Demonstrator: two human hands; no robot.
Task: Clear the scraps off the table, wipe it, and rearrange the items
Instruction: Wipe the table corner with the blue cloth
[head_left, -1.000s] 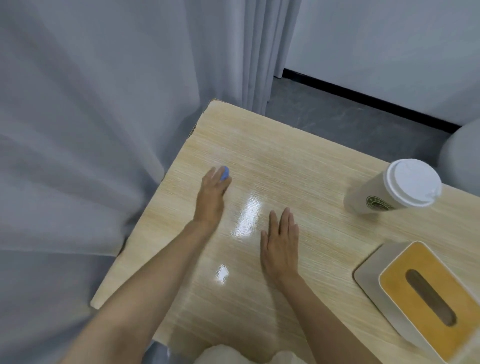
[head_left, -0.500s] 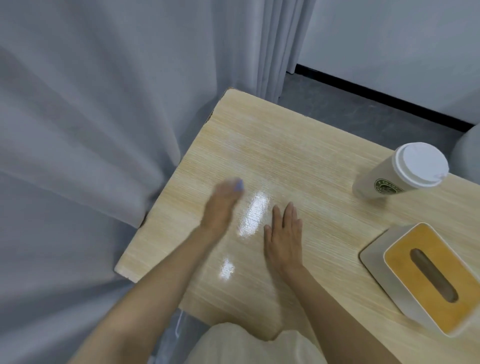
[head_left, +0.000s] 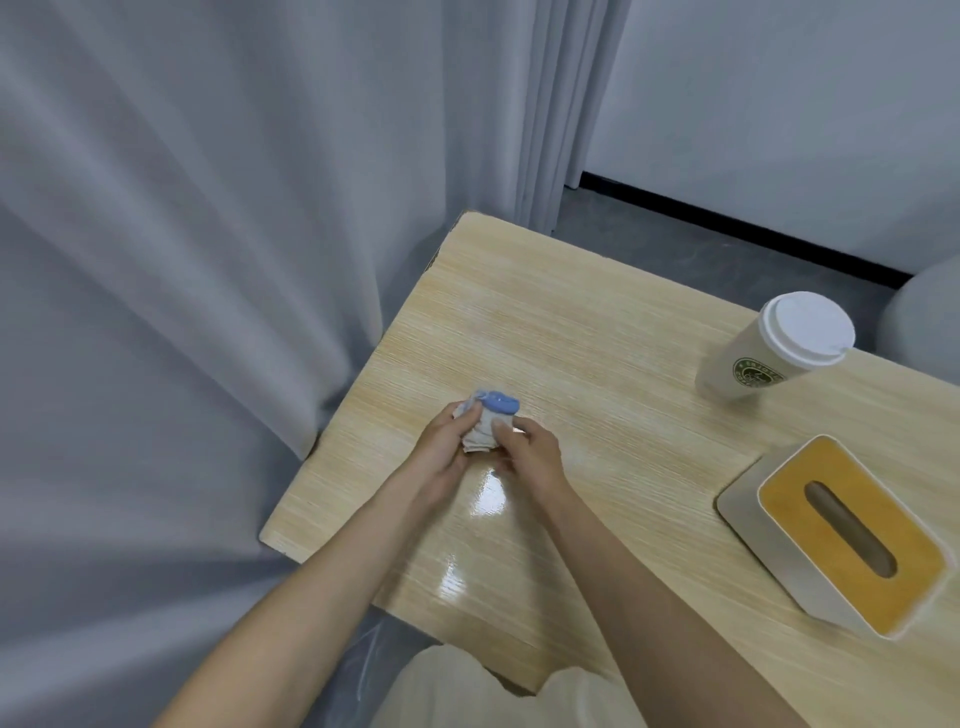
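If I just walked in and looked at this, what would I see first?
First you'd see two hands in the middle: the left hand and right hand hold a crumpled cloth, grey with a blue edge, over the wooden table. Next comes the paper cup with a white lid at the far right. Nearer on the right sits the tissue box with a yellow top.
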